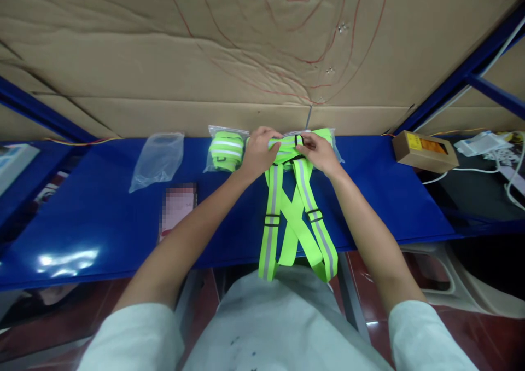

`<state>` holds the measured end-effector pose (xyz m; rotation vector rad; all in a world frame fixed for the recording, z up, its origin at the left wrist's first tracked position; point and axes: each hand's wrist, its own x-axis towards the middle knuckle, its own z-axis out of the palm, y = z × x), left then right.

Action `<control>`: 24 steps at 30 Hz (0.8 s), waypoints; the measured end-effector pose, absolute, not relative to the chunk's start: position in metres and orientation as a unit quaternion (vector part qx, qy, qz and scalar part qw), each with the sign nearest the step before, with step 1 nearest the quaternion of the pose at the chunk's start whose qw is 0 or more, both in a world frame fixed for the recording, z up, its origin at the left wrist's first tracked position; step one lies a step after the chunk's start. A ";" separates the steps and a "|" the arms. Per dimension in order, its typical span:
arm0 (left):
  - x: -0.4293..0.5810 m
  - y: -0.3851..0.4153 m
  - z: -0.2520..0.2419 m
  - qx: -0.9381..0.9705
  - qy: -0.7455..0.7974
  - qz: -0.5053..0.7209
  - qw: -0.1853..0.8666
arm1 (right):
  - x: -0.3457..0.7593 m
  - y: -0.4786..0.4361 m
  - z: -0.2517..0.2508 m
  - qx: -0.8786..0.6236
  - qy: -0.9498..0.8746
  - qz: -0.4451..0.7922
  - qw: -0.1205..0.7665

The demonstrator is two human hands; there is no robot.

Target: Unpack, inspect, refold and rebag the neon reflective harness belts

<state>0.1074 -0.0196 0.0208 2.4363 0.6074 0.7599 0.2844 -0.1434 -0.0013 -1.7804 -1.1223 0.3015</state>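
A neon-yellow reflective harness (290, 209) with grey stripes and black buckles lies on the blue table. Its two shoulder straps cross and hang over the front edge toward my body. My left hand (262, 151) is closed on the left part of the folded waist band at the top. On the band's right part, beside a black buckle, my right hand (319, 151) grips with thumb and fingers. Behind my hands lies more neon-yellow webbing in a clear bag (337, 146), partly hidden. Just left of my left hand sits a rolled reflective harness in a clear bag (227, 151).
An empty clear plastic bag (159, 160) lies on the blue table (102, 212) at the left. Nearer is a phone-like flat object (178, 207), its face pixelated. A cardboard box (425, 151) and white cables (478, 169) are at the right. A cardboard wall (164, 70) stands behind.
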 end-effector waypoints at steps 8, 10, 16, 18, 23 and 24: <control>0.106 -0.022 0.019 0.905 0.275 0.220 0.239 | 0.277 -0.142 0.002 -0.746 -0.462 0.108 0.467; 0.106 -0.022 0.021 0.910 0.273 0.204 0.238 | 0.276 -0.140 0.004 -0.764 -0.452 0.096 0.451; 0.099 -0.022 0.029 0.913 0.275 0.188 0.236 | 0.282 -0.137 0.010 -0.796 -0.426 0.126 0.411; 0.099 -0.021 0.030 0.912 0.281 0.183 0.236 | 0.285 -0.137 0.013 -0.803 -0.416 0.143 0.402; 0.104 -0.015 0.034 0.906 0.302 0.168 0.245 | 0.288 -0.137 0.021 -0.803 -0.398 0.177 0.406; 0.106 -0.014 0.034 0.905 0.303 0.166 0.248 | 0.288 -0.138 0.021 -0.800 -0.398 0.183 0.411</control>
